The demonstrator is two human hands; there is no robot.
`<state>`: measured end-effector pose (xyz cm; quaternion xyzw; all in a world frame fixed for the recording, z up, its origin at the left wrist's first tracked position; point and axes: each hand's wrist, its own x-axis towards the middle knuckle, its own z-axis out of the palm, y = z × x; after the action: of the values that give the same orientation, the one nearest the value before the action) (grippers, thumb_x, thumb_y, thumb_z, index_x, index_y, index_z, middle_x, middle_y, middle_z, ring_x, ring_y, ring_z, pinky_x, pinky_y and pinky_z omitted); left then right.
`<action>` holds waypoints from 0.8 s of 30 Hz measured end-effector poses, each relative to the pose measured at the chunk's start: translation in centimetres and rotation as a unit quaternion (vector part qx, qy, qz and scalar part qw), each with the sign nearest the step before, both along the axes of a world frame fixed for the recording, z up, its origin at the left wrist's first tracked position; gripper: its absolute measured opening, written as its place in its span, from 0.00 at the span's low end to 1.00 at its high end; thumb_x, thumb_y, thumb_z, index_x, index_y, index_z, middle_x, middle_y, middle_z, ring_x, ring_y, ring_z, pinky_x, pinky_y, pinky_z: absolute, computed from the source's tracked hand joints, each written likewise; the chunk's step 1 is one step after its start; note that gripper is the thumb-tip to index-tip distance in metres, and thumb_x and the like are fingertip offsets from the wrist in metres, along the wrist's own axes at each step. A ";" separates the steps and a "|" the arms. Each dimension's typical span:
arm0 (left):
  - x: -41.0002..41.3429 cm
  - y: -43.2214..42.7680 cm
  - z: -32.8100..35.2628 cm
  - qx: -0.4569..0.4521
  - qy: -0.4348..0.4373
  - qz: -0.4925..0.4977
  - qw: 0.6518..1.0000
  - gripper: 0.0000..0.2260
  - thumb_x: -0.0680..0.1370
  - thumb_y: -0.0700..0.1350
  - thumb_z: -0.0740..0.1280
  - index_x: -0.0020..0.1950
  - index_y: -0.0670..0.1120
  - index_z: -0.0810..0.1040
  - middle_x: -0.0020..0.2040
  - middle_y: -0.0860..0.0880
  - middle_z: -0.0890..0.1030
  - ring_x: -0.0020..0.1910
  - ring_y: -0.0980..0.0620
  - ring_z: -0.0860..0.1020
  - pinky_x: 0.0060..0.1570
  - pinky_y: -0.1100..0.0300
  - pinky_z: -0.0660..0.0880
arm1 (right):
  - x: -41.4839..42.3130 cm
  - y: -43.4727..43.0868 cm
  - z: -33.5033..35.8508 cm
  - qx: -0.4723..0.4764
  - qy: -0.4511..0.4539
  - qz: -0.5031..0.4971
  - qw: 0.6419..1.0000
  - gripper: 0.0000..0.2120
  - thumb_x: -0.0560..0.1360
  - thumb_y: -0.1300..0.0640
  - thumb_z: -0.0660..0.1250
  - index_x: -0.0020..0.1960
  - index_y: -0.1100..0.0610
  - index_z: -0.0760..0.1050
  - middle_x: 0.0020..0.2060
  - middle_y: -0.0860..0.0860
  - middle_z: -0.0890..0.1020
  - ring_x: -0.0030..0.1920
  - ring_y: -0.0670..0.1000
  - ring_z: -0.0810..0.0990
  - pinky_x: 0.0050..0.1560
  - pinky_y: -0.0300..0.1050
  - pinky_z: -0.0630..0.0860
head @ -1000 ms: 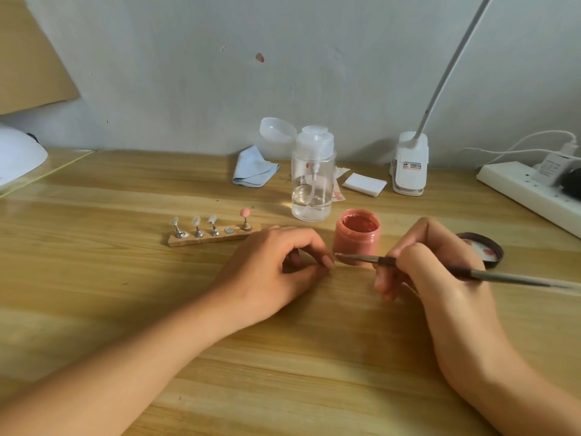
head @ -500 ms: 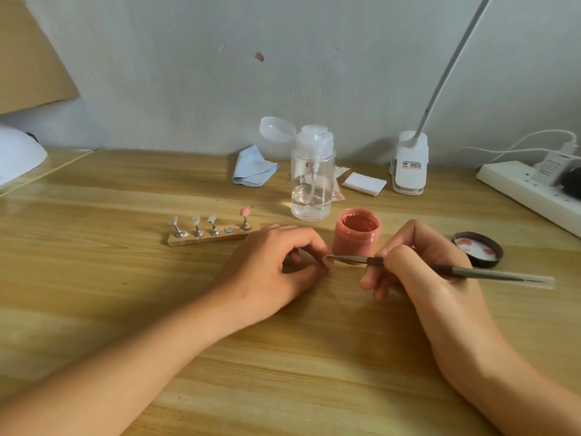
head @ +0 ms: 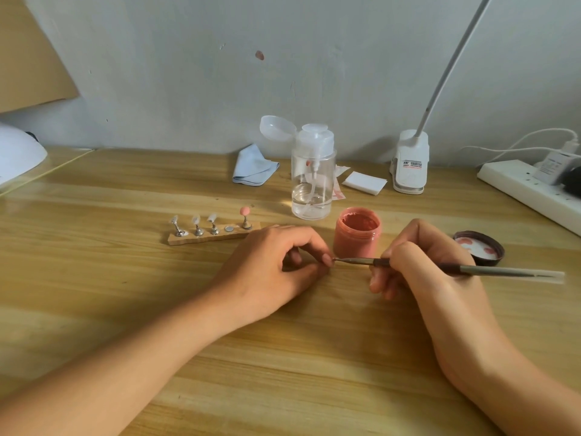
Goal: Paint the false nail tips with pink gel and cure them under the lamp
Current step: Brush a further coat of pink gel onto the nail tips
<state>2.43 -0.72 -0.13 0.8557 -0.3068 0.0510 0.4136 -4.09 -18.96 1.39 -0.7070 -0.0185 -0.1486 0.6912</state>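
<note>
My left hand (head: 276, 262) rests on the table with its fingers curled, pinching a small nail tip stand that its fingertips hide. My right hand (head: 418, 265) grips a thin brush (head: 490, 271), whose tip touches the spot at my left fingertips. Just behind stands the open jar of pink gel (head: 356, 234). A wooden holder (head: 213, 236) to the left carries three clear nail tips, one bare magnet and one pink painted tip (head: 245, 211). The white curing lamp (head: 19, 155) sits at the far left edge.
The jar's lid (head: 479, 248) lies to the right. A clear pump bottle (head: 312, 180), a blue cloth (head: 253, 166), white pads (head: 364, 182) and a clip lamp (head: 410, 162) line the back. A power strip (head: 528, 191) lies at the right edge.
My right hand has moved the brush left, from in front of the jar until its tip meets my left fingertips. My left hand has stayed put.
</note>
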 end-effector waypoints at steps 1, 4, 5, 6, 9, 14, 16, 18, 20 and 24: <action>0.0 0.0 0.0 0.000 0.001 0.000 1.000 0.11 0.74 0.41 0.74 0.43 0.59 0.81 0.42 0.66 0.82 0.40 0.58 0.75 0.44 0.56 0.75 | 0.0 0.0 0.0 -0.002 0.002 -0.001 1.000 0.08 0.66 0.57 0.63 0.34 0.62 0.70 0.26 0.57 0.79 0.28 0.49 0.74 0.30 0.36 0.71; 0.0 0.0 0.0 0.002 0.002 0.000 1.000 0.11 0.75 0.42 0.74 0.43 0.59 0.81 0.42 0.66 0.82 0.41 0.58 0.76 0.44 0.58 0.75 | 0.0 -0.1 0.0 0.000 0.007 -0.005 1.000 0.10 0.65 0.56 0.63 0.33 0.62 0.68 0.25 0.57 0.78 0.29 0.50 0.73 0.30 0.37 0.70; -0.1 0.0 0.0 0.002 0.002 0.000 1.000 0.11 0.75 0.42 0.74 0.43 0.59 0.81 0.42 0.66 0.82 0.41 0.58 0.76 0.44 0.59 0.75 | 0.0 -0.1 0.0 0.001 0.009 -0.005 1.000 0.10 0.65 0.55 0.63 0.33 0.62 0.68 0.25 0.56 0.78 0.29 0.50 0.73 0.31 0.37 0.70; 0.0 0.0 -0.1 0.002 0.002 0.001 1.000 0.10 0.75 0.42 0.74 0.43 0.58 0.81 0.42 0.66 0.82 0.40 0.58 0.75 0.44 0.59 0.75 | -0.1 -0.1 0.0 0.000 0.011 -0.004 1.000 0.09 0.65 0.55 0.63 0.32 0.61 0.68 0.25 0.56 0.78 0.30 0.50 0.73 0.31 0.37 0.70; 0.0 0.1 -0.1 0.003 0.005 -0.001 1.000 0.10 0.75 0.41 0.74 0.44 0.58 0.82 0.42 0.65 0.82 0.41 0.58 0.75 0.44 0.59 0.75 | -0.1 0.0 0.0 0.003 0.003 0.004 1.000 0.08 0.66 0.56 0.63 0.33 0.60 0.70 0.26 0.56 0.79 0.29 0.49 0.74 0.31 0.37 0.71; 0.0 0.0 0.0 0.005 0.002 0.000 1.000 0.09 0.74 0.42 0.74 0.44 0.57 0.82 0.41 0.66 0.81 0.40 0.58 0.75 0.44 0.56 0.75 | -0.1 0.0 -0.1 -0.007 -0.006 0.012 1.000 0.07 0.66 0.58 0.62 0.35 0.63 0.70 0.26 0.57 0.80 0.29 0.47 0.75 0.31 0.36 0.72; 0.0 0.0 0.0 0.003 0.003 0.000 1.000 0.09 0.74 0.42 0.74 0.44 0.57 0.82 0.41 0.66 0.81 0.40 0.58 0.75 0.44 0.56 0.75 | -0.1 0.0 -0.1 -0.013 -0.006 0.015 1.000 0.06 0.65 0.59 0.62 0.34 0.62 0.70 0.26 0.57 0.79 0.29 0.47 0.74 0.31 0.35 0.72; 0.0 0.0 0.0 0.001 0.007 0.001 1.000 0.10 0.74 0.41 0.74 0.44 0.57 0.82 0.41 0.66 0.81 0.40 0.58 0.75 0.44 0.56 0.75 | -0.1 0.0 -0.1 -0.012 -0.007 0.015 1.000 0.06 0.65 0.59 0.62 0.34 0.62 0.70 0.26 0.56 0.79 0.28 0.46 0.74 0.30 0.34 0.71; -0.1 0.0 0.0 0.002 0.008 0.002 1.000 0.10 0.74 0.41 0.74 0.43 0.58 0.81 0.41 0.66 0.81 0.40 0.58 0.75 0.44 0.56 0.75 | -0.2 0.0 0.0 -0.010 -0.007 0.012 1.000 0.06 0.65 0.58 0.62 0.33 0.61 0.70 0.25 0.56 0.79 0.28 0.46 0.74 0.30 0.34 0.71; -0.1 0.0 0.0 -0.001 0.011 -0.003 1.000 0.08 0.74 0.41 0.74 0.44 0.56 0.82 0.42 0.63 0.82 0.39 0.57 0.75 0.44 0.54 0.75 | -0.2 0.0 0.1 -0.018 -0.007 0.010 1.000 0.07 0.65 0.57 0.62 0.33 0.60 0.69 0.25 0.56 0.78 0.29 0.47 0.73 0.30 0.36 0.70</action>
<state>2.35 -0.70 -0.14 0.8551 -0.3045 0.0410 0.4176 -4.31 -18.94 1.45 -0.7181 -0.0327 -0.1461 0.6796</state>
